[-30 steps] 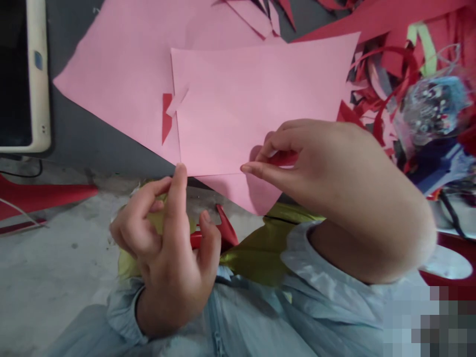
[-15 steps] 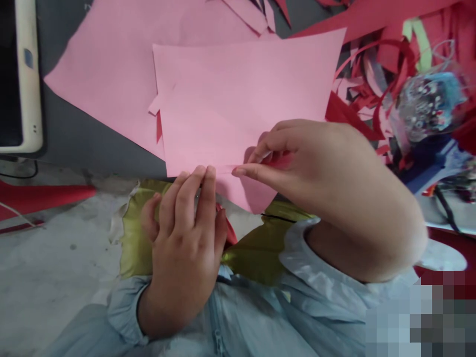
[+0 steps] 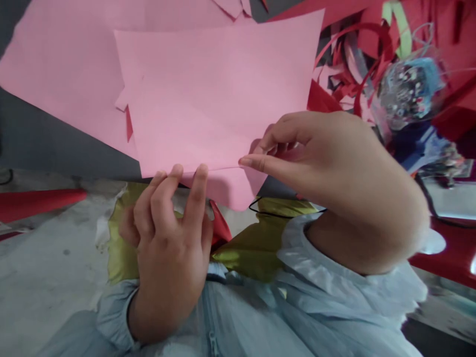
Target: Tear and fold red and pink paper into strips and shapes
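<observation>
1. Dark tabletop (image 3: 40,121) is bearing a large pink sheet (image 3: 74,59) and, rightward, red scraps (image 3: 320,99).
2. Upon that sheet, a smaller pink sheet (image 3: 208,94) is lying unfolded across its middle; whether its near edge is folding, we cannot tell.
3. Our right hand (image 3: 330,158) is pinching that edge between thumb and forefinger; our left hand's (image 3: 169,258) fingers are resting there, slightly spread.

No text, label, brand, number or sign legible on pink sheet (image 3: 219,99) or anything around.

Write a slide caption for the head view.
Left hand and right hand at the near edge of a pink sheet, beside red and pink scraps.
</observation>
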Available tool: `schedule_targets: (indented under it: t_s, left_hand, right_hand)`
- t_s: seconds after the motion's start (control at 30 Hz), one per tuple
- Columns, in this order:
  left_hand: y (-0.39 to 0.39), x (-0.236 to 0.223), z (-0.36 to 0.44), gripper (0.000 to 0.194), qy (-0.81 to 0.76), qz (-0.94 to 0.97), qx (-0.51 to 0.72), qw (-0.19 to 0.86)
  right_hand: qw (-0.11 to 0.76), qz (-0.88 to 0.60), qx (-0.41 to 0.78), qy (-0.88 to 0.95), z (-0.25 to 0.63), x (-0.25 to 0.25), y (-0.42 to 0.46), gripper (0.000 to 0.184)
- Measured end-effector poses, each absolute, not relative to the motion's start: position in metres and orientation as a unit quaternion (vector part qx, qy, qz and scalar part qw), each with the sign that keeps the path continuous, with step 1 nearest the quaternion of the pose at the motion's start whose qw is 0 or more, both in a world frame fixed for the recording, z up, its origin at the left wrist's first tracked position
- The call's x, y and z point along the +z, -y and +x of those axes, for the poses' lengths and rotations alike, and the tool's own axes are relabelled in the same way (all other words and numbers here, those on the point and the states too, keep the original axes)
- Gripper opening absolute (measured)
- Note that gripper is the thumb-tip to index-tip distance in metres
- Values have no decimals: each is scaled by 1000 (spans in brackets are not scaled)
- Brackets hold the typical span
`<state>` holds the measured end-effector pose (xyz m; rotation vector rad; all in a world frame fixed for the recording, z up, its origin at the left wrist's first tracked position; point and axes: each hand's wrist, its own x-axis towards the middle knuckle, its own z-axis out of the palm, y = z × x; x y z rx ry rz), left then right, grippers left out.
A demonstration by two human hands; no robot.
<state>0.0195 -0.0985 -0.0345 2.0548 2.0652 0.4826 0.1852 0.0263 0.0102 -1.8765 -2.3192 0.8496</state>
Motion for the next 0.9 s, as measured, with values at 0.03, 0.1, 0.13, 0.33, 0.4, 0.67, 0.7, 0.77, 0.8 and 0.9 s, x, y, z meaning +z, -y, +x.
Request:
schedule_targets:
  t_s: [0.03, 0.1, 0.13, 0.33, 0.4, 0.67, 0.7, 0.77, 0.8, 0.9]
  left_hand:
    - [99, -34, 20, 61, -696, 695, 158, 91]
    - [99, -34, 20, 63, -694, 699, 149, 89]
    - [99, -34, 21, 63, -694, 699, 148, 87]
    - [98, -36, 25, 63, -701, 695, 146, 63]
    - [97, -37, 28, 64, -703, 694, 145, 48]
    - [96, -38, 34, 65, -703, 698, 130, 20]
    - [96, -37, 34, 64, -700, 702, 129, 21]
    - [96, -37, 36, 62, -696, 706, 131, 25]
    - [95, -37, 37, 61, -695, 707, 129, 30]
    - [95, -37, 41, 62, -690, 711, 128, 35]
  right_hand:
    - [15, -606, 269, 749, 185, 9, -26, 19]
    - [9, -606, 262, 751, 184, 9, -26, 20]
    - [6, -606, 261, 752, 184, 9, -27, 20]
    - [-13, -610, 263, 748, 182, 11, -28, 21]
    - [-20, -613, 259, 746, 181, 12, -29, 22]
    - [-33, -608, 223, 761, 179, 12, -28, 18]
    - [-36, -608, 217, 763, 179, 12, -28, 18]
    - [-44, -607, 209, 765, 179, 12, -28, 19]
    - [-48, -606, 208, 766, 178, 12, -28, 19]
    - [-49, -605, 214, 765, 178, 12, -28, 17]
